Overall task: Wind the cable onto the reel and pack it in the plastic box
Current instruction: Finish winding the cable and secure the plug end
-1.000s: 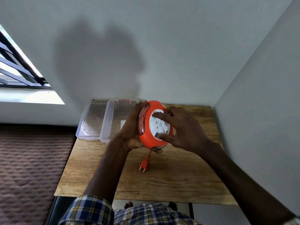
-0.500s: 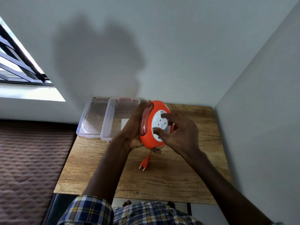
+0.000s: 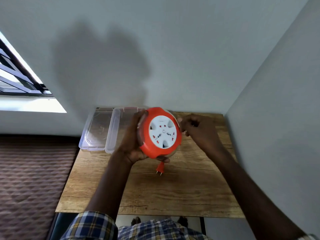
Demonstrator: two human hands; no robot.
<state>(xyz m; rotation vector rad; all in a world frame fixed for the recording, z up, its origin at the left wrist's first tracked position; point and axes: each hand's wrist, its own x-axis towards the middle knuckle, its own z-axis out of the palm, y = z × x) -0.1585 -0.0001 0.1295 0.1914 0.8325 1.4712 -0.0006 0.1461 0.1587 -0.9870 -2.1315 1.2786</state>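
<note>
Having slipped off the socket face, the right hand [image 3: 197,130] is curling its fingers at the reel [image 3: 160,132], which the left hand [image 3: 133,141] is gripping above the surface's [image 3: 173,193] far edge beside the plastic box [image 3: 119,129], its dangling plug [image 3: 159,168] risking a snag.

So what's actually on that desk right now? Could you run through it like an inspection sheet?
Surface: wooden table, set in a wall corner.
Job's things: orange reel held above the table, white socket face toward the camera; clear box open at back left, lid lying beside it.
Clutter: nothing seen.
Hands: left hand grips the reel's left side and underside; right hand at the reel's right edge, fingers curled, whether it grips cannot be told.
Cables: plug hangs just below the reel; hardly any loose cable shows.
Surroundings: grey walls, window at left, brown patterned surface left of the table.
</note>
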